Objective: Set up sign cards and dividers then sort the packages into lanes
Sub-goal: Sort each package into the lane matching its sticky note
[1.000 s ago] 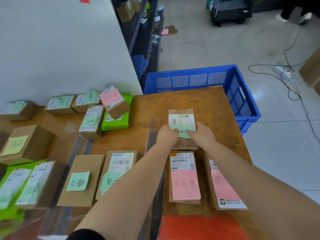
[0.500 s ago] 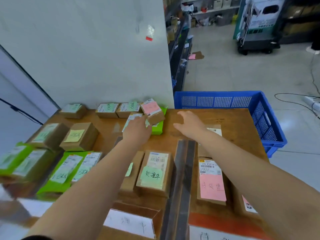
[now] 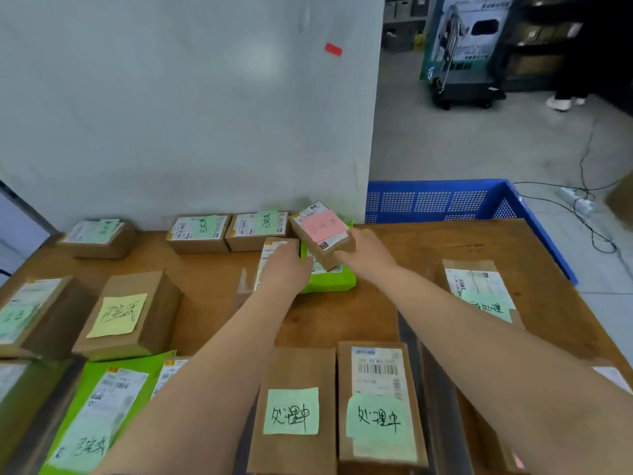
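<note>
- While both hands reach to the far tabletop [image 3: 428,255], right hand [image 3: 368,255] grips pink-note box [image 3: 322,231], tilted atop green pkg [image 3: 334,281].
- Left hand [image 3: 286,265] lies on a labelled box [image 3: 272,250] beside it; grip can't tell.
- Blue crate [image 3: 445,200] behind tabletop.

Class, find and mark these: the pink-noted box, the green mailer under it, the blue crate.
pink-noted box [image 3: 322,225], head view, on its pink note
green mailer [image 3: 330,282], head view, near edge
blue crate [image 3: 431,200], head view, perforated wall
</note>
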Demonstrator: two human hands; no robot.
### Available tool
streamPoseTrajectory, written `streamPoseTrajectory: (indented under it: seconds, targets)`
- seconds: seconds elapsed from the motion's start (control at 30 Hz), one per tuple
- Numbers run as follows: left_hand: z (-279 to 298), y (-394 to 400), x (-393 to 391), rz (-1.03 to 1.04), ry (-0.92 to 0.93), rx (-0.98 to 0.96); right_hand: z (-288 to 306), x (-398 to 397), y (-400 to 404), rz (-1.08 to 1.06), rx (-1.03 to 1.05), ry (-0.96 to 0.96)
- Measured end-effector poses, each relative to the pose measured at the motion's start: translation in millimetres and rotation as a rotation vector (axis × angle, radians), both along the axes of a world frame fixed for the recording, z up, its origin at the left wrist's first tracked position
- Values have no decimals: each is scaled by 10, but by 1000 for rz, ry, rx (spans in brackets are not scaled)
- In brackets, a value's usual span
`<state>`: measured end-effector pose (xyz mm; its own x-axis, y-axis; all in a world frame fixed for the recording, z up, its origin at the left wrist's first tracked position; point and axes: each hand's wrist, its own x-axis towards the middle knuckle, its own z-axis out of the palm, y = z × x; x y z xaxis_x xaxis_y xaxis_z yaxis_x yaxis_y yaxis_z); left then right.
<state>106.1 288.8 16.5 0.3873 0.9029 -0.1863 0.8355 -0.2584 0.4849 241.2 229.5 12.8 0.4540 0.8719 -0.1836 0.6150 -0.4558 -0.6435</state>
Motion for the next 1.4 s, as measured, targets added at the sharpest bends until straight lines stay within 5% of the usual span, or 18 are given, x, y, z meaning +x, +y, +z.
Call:
streamPoseTrajectory:
  seconds: [0.3, 0.57, 1.0, 1.2, 1.4]
  targets:
    - [-423, 458, 394, 189, -419, -328, -388, 83, 629, -174, 42, 24]
    - [-248, 184, 387, 253, -545, -201, -294, 28, 386, -393, 188, 217]
    - [817, -1884, 239, 279, -815, -76, 825, -48, -1765, -355, 480, 288]
    - [932, -3025, 508, 254, -940, -183, 992, 221, -3008, -404, 511, 286]
    - [743, -3773, 1024, 175, -872, -342, 882, 677, -3914, -559, 464, 245]
